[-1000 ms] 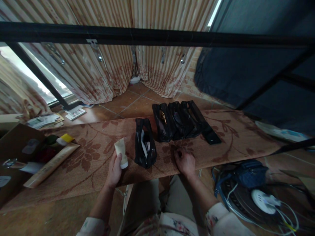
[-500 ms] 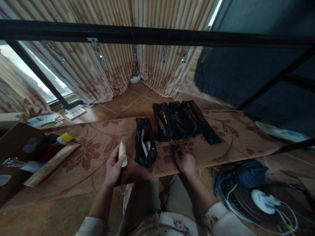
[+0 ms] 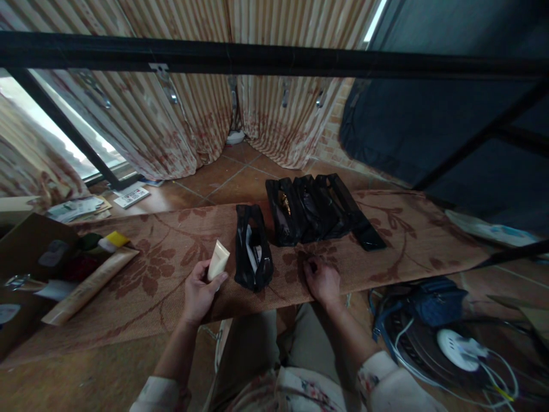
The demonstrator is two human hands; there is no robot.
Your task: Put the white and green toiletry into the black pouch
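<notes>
My left hand [image 3: 198, 294] is closed around a small cream tube [image 3: 218, 260], holding it by its cap end with the flat end tilted up to the right. Just right of it a black pouch [image 3: 253, 248] stands open on the patterned brown mat [image 3: 163, 269], with something white inside. My right hand [image 3: 322, 281] rests on the mat near its front edge, fingers curled and pinched together; whether it holds anything is hidden. Behind it a row of several black pouches [image 3: 315, 212] lies side by side.
At the left sit a long beige tube [image 3: 88, 286], a yellow-and-white item [image 3: 112, 241] and a cardboard box [image 3: 26, 269] with small items. Papers [image 3: 77, 209] lie on the tiled floor. A fan with white cables [image 3: 454, 343] sits lower right. A black bar [image 3: 274, 60] crosses above.
My left hand has turned the cream tube, tilting its flat end up and to the right, closer to the open pouch. My right hand has stayed in place.
</notes>
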